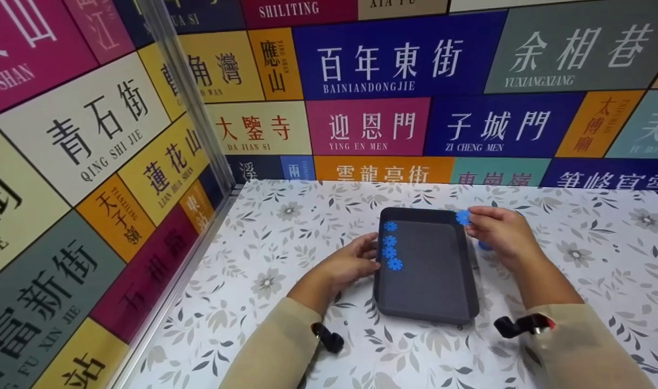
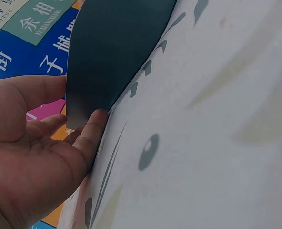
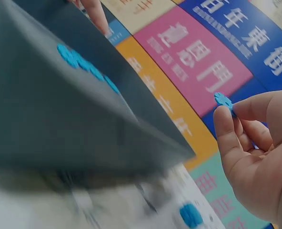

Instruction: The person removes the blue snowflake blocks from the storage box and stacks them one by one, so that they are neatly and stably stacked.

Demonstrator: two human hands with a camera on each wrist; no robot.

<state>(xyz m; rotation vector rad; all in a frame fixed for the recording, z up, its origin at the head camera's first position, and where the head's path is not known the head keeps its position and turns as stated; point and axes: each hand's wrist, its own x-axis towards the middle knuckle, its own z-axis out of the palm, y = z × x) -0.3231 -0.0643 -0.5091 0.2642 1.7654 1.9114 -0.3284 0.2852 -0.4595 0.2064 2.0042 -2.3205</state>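
A dark grey rectangular tray [image 1: 431, 286] lies on the table, with several blue snowflake discs [image 1: 391, 240] in a column along the inside of its left wall. My left hand [image 1: 348, 265] holds the tray by its left side, thumb at the rim; the left wrist view shows fingertips [image 2: 99, 117] low against the outer wall. Over the tray's far right corner, my right hand [image 1: 499, 229] pinches one blue snowflake disc [image 3: 223, 101] between thumb and index finger. Another blue disc [image 3: 191, 214] lies on the table right of the tray, partly hidden by the right hand in the head view.
A white cloth [image 1: 286, 237] with grey leaves and flowers covers the table. Colourful sign-printed walls [image 1: 394, 59] stand behind and to the left, meeting at a metal corner strip [image 1: 191, 81]. Each sleeve carries a small black device [image 1: 329, 339] at the wrist.
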